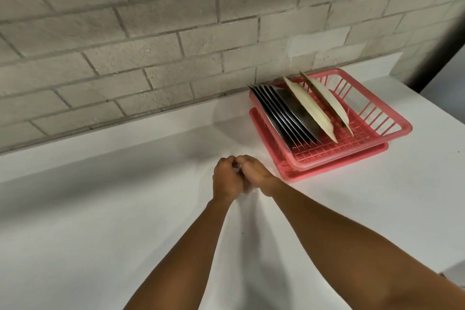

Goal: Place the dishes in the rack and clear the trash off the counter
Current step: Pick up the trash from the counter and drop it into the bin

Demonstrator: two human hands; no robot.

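Observation:
A pink dish rack stands on a pink drip tray at the back right of the white counter, against the brick wall. Several steel plates stand on edge in it, with two cream plates to their right. My left hand and my right hand meet in the middle of the counter, just left of the rack's front corner. Their fingers are curled together round a small white crumpled piece of trash, which is mostly hidden between them.
The grey brick wall runs along the counter's back edge. The counter ends at the right, where a darker floor area shows beyond the corner.

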